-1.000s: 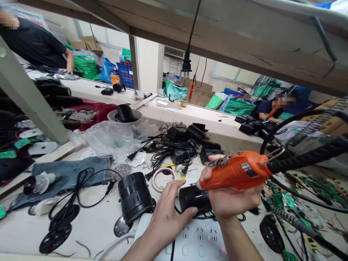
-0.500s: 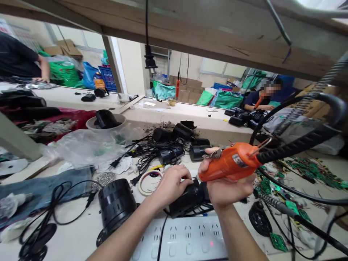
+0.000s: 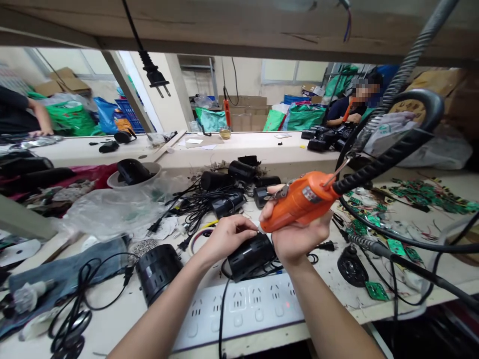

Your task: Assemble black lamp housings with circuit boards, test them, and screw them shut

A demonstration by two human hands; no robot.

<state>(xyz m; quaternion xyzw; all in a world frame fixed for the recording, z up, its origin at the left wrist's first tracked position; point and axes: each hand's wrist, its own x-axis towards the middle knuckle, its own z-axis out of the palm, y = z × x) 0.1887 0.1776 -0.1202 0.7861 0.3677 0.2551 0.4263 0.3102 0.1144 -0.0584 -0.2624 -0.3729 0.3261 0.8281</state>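
Note:
My right hand (image 3: pixel 301 239) is wrapped round an orange electric screwdriver (image 3: pixel 299 200), which points down and to the left. Its tip meets the upper end of a black slotted cylindrical housing (image 3: pixel 251 257) lying tilted on the bench; the bit itself is hidden by fingers. My left hand (image 3: pixel 228 237) grips the top of that housing, thumb and fingertips close to the screwdriver's tip. Whether a screw sits there is too small to see. Left of my forearm stands another black slotted housing (image 3: pixel 159 269).
A white power strip (image 3: pixel 239 314) lies along the bench's front edge. Black housings with cords (image 3: pixel 228 202) are heaped behind my hands. Green circuit boards (image 3: pixel 430 194) spread at right. A plug (image 3: pixel 155 75) hangs from the shelf. Two other people work across the bench.
The view has shifted and tilted. Both hands keep their hold, with the screwdriver tip still at the housing. The hanging plug appears further left.

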